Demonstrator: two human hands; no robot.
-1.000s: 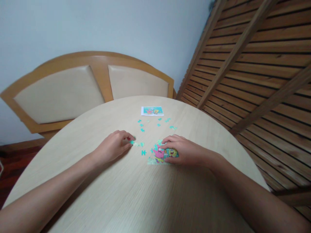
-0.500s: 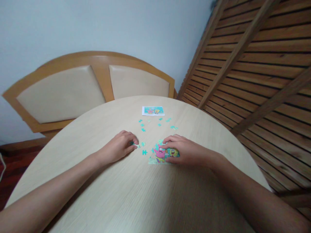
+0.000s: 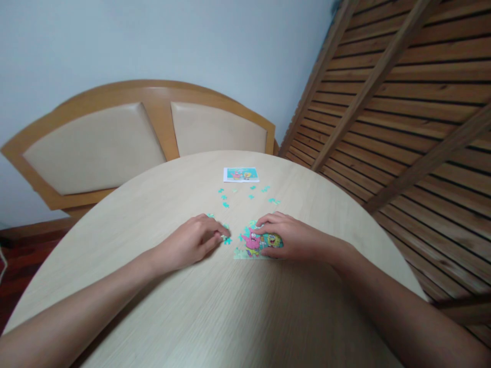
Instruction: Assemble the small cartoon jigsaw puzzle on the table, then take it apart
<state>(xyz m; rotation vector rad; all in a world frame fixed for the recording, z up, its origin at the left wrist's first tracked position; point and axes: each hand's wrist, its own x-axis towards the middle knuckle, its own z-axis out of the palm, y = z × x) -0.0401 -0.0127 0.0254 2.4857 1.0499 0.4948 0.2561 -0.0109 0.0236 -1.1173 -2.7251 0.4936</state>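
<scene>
A partly assembled jigsaw puzzle [image 3: 252, 245] lies flat on the table, showing a pink starfish and a yellow sponge character. My right hand [image 3: 289, 236] rests over its right side, thumb and fingers apart and touching it, hiding part of the picture. To the left of the puzzle, my left hand [image 3: 201, 237] has its thumb and index finger pinched on a small pale puzzle piece [image 3: 223, 237]. Right at those fingertips lies a teal puzzle piece [image 3: 228, 240]. Another loose piece [image 3: 210, 215] shows just behind the left hand.
Several loose teal pieces [image 3: 225, 205] are scattered beyond my hands, some toward the right [image 3: 273, 201]. Behind them lies a picture card [image 3: 241, 175] with the same characters. A chair [image 3: 157, 92] stands across the round table [image 3: 184, 312]; wooden slats [image 3: 383, 97] rise at right.
My left hand has moved right, toward the puzzle, with its fingertips now by the teal piece. A piece it covered before is now visible behind it. My right hand stays in place.
</scene>
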